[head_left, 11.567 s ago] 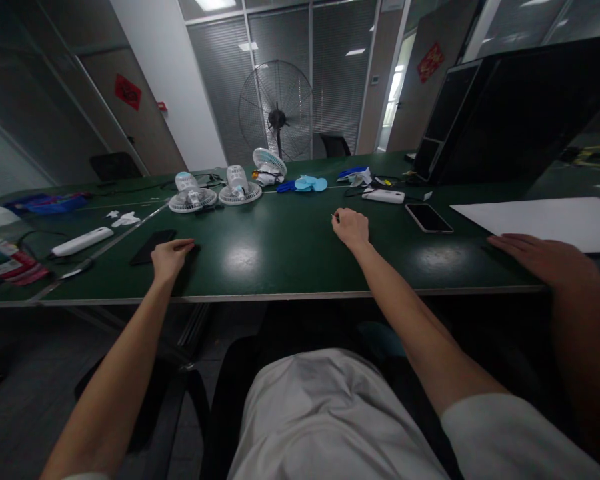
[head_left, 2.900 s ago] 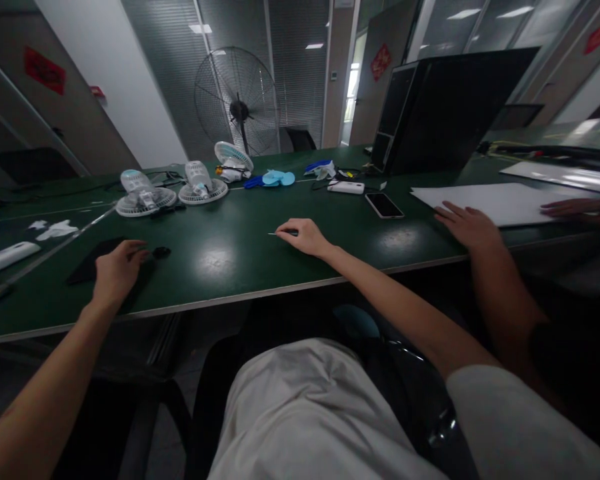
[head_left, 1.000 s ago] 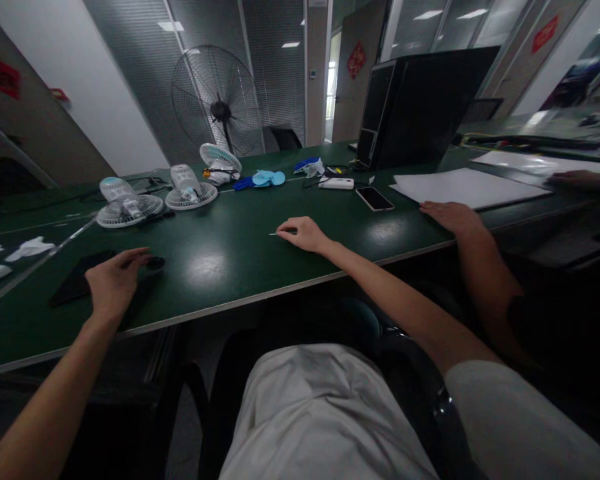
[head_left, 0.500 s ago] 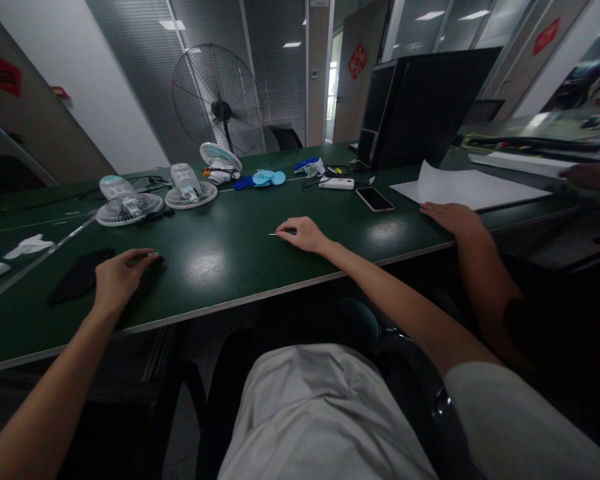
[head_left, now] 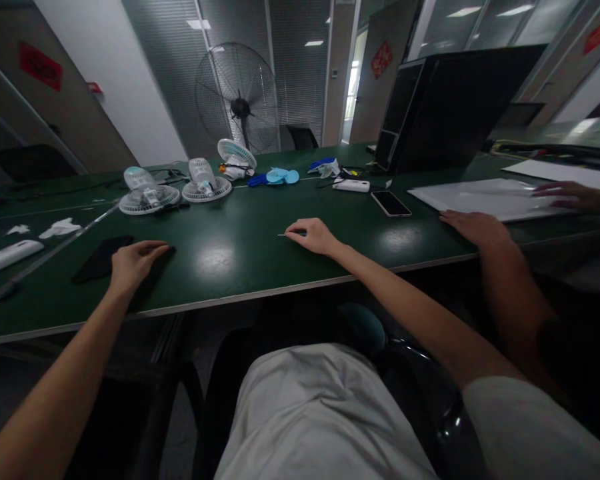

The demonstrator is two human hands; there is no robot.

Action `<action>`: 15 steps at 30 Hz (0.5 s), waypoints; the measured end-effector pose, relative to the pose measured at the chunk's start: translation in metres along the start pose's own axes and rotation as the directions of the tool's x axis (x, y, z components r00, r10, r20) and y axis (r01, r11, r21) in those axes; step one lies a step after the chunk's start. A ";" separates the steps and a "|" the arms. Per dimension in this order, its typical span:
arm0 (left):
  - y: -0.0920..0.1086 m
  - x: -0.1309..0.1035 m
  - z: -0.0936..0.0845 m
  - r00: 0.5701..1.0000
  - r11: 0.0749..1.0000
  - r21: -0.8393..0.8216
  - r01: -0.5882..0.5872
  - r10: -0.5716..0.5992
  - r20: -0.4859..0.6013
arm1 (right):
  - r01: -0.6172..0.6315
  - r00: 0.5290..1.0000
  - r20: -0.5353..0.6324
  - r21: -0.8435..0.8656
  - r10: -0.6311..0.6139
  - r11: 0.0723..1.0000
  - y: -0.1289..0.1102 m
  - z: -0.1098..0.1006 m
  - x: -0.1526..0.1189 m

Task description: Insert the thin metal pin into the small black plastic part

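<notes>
My right hand hovers over or rests on the green table, thumb and forefinger pinched on a thin white stick that points left. Only its short front end shows; what kind of thing it is I cannot make out. To the left, my left hand is closed in a pinch, its fingertips together near the table. Something small and dark shows at those fingertips, too small to name. Beside the left wrist lies a flat black object, partly behind the hand.
Several small white fans stand at the back left, near blue fan blades. A phone and a white device lie beyond my right hand. A black computer case stands behind. At right, another person's hands touch white paper.
The view has turned left, so things sit further right. The paper's raised edge now lies flat, with the other person's far hand over it. My left fingertips have drawn together; my right pinch stays.
</notes>
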State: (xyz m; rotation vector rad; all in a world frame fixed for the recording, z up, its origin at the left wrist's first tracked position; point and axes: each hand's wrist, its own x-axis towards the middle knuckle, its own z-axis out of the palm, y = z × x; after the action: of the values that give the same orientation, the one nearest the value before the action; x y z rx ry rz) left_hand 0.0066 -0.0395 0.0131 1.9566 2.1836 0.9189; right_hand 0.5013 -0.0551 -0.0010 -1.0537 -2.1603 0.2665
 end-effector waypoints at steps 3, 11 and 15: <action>0.003 -0.004 -0.002 1.000 1.000 -0.030 0.009 -0.008 0.009 | 0.011 1.000 0.006 0.006 -0.011 1.000 0.000 0.001 0.000; -0.006 -0.005 0.004 0.994 0.977 -0.184 0.110 -0.103 0.047 | 0.048 0.997 0.054 0.039 -0.050 0.998 -0.003 -0.003 -0.001; -0.004 -0.007 0.006 0.983 0.973 -0.143 0.182 -0.183 0.009 | 0.050 0.996 0.076 0.057 -0.054 0.997 -0.004 -0.003 0.001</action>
State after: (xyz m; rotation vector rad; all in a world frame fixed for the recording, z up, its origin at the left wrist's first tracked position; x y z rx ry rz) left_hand 0.0072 -0.0439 0.0040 1.6609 2.1875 1.0187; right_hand 0.5004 -0.0571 0.0037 -0.9692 -2.2337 0.3459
